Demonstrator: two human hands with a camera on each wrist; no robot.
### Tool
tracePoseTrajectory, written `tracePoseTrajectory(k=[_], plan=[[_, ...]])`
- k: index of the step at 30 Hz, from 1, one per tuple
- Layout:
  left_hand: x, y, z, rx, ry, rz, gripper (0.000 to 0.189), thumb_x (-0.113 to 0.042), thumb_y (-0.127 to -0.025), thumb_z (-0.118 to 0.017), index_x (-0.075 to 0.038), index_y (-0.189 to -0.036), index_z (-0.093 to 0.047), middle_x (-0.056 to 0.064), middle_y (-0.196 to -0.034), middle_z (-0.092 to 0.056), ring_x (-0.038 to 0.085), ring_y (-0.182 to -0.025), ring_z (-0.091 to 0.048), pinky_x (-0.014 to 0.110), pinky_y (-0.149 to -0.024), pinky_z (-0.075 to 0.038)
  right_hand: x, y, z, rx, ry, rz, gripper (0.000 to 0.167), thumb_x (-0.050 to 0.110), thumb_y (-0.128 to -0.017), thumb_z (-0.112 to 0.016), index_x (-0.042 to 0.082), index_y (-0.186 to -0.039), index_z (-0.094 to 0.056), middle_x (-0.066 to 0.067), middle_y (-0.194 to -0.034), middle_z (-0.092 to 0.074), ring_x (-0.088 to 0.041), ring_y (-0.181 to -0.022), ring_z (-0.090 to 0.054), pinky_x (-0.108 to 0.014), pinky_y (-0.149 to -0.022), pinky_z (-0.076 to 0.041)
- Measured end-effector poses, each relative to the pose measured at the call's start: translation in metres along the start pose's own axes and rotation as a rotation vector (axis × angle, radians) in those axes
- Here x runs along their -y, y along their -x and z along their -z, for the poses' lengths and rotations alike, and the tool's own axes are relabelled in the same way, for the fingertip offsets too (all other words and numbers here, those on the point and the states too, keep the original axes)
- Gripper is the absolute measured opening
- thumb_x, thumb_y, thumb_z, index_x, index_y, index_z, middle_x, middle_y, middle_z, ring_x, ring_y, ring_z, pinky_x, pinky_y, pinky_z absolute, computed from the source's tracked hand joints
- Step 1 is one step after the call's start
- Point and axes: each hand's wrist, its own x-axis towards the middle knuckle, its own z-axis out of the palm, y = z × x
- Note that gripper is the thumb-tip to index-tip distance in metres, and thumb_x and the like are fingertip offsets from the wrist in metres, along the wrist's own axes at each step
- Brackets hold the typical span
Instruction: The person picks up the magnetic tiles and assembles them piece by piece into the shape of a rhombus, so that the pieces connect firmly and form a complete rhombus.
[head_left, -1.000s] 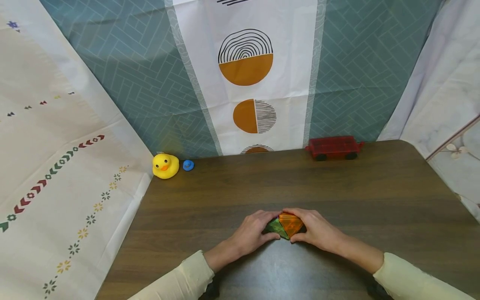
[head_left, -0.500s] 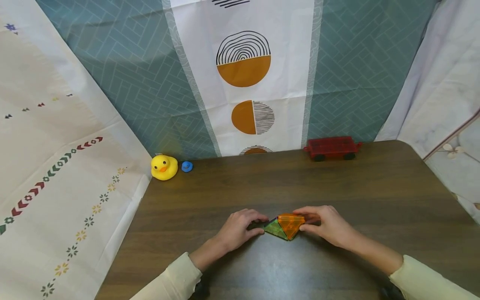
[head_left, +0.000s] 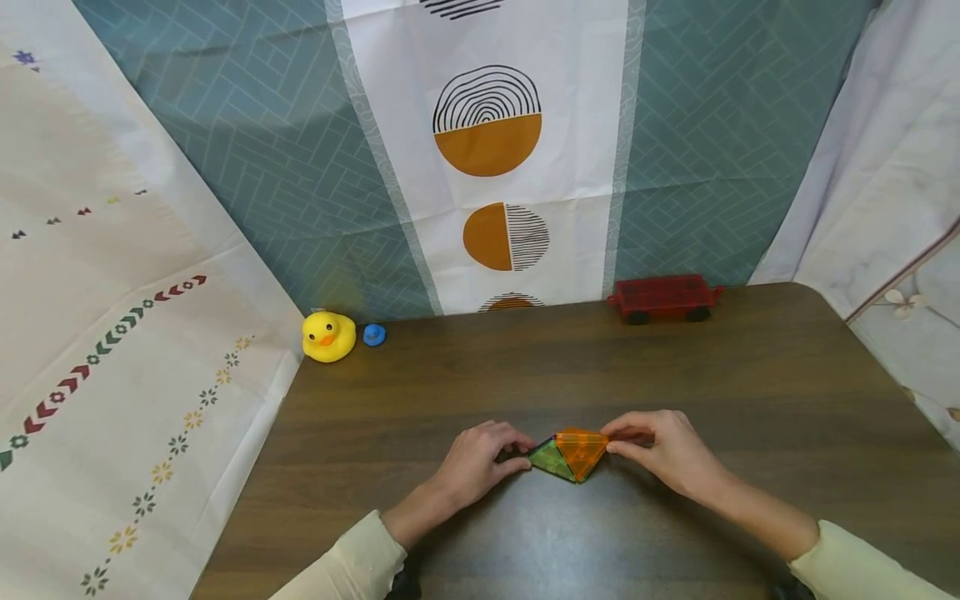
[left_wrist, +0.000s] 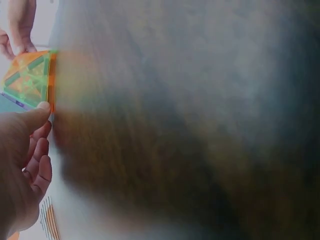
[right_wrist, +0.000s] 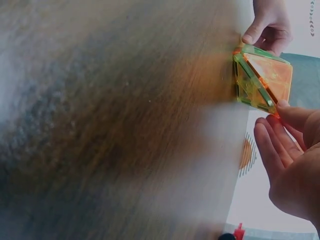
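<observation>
A small built shape of translucent magnetic tiles sits at the middle of the wooden table. In the head view a green triangular tile (head_left: 552,460) forms its left face and an orange tile (head_left: 582,451) its right. A purple tile edge (left_wrist: 15,102) shows in the left wrist view. My left hand (head_left: 474,463) pinches the shape's left corner between thumb and fingertips. At the opposite corner, the thumb and fingers of my right hand (head_left: 670,452) pinch the orange side. The shape's underside is hidden.
Along the back edge stand a yellow rubber duck (head_left: 328,337), a small blue duck (head_left: 374,335) and a red toy wagon (head_left: 666,298) with black wheels. Patterned cloths hang behind and at both sides of the table (head_left: 450,375).
Both hands have drawn apart from around the tile shape to its outer corners, the right hand moving further right. The shape has stayed nearly in place, and more of it shows.
</observation>
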Motion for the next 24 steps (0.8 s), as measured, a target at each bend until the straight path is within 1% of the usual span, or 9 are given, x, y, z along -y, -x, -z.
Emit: tracePoseTrajectory(k=[3,8,14,19,22,24], plan=[[-0.0001,0.0002,-0.0013,-0.007,0.0,0.008,0.019,-0.031,-0.093,-0.084,-0.025,-0.111,-0.081,-0.013,-0.103,-0.075,0.001,-0.086,-0.062,0.019,-0.075,-0.053,0.0007,-0.0001,-0.001,-0.016,0.009,0.002,0.022,0.002,-0.085,-0.088,0.015,-0.103,-0.084,0.005,-0.098,-0.08,-0.005,-0.085,-0.074,-0.026,-0.073,-0.062],[-0.0001,0.0,-0.0012,-0.01,-0.008,0.003,0.018,-0.031,-0.093,-0.084,-0.024,-0.109,-0.081,-0.013,-0.101,-0.075,0.0,-0.086,-0.062,0.018,-0.074,-0.053,0.0011,-0.0011,-0.0022,-0.048,0.043,0.016,0.021,0.004,-0.083,-0.089,0.017,-0.1,-0.085,0.008,-0.096,-0.08,-0.005,-0.084,-0.073,-0.025,-0.072,-0.062],[0.0004,-0.0002,0.0005,-0.009,-0.013,0.012,0.018,-0.031,-0.093,-0.084,-0.024,-0.11,-0.081,-0.012,-0.101,-0.075,0.0,-0.085,-0.063,0.017,-0.074,-0.053,0.0018,-0.0027,-0.0017,-0.054,0.046,0.001,0.021,0.006,-0.083,-0.09,0.019,-0.098,-0.085,0.01,-0.095,-0.079,-0.005,-0.083,-0.073,-0.025,-0.072,-0.062],[0.0015,0.0015,0.0005,-0.009,-0.008,0.012,0.018,-0.03,-0.093,-0.084,-0.024,-0.11,-0.081,-0.013,-0.1,-0.076,0.0,-0.084,-0.063,0.017,-0.074,-0.052,0.0012,-0.0012,-0.0008,-0.04,0.029,-0.044,0.018,0.009,-0.084,-0.09,0.019,-0.098,-0.085,0.01,-0.094,-0.079,-0.004,-0.082,-0.073,-0.024,-0.072,-0.062],[0.0025,0.003,0.0021,-0.017,0.014,0.02,0.018,-0.03,-0.092,-0.085,-0.025,-0.109,-0.082,-0.015,-0.099,-0.076,0.0,-0.084,-0.064,0.019,-0.074,-0.053,-0.0002,0.0002,0.0015,-0.024,-0.021,-0.1,0.015,0.012,-0.087,-0.089,0.017,-0.101,-0.084,0.009,-0.096,-0.079,-0.005,-0.084,-0.074,-0.024,-0.074,-0.062],[0.0042,0.0042,0.0044,-0.03,0.044,0.032,0.018,-0.029,-0.092,-0.085,-0.024,-0.109,-0.082,-0.015,-0.099,-0.076,-0.001,-0.085,-0.065,0.02,-0.075,-0.054,-0.0019,0.001,0.0044,-0.022,-0.064,-0.139,0.016,0.015,-0.089,-0.087,0.015,-0.105,-0.084,0.007,-0.1,-0.08,-0.007,-0.087,-0.074,-0.024,-0.076,-0.061]])
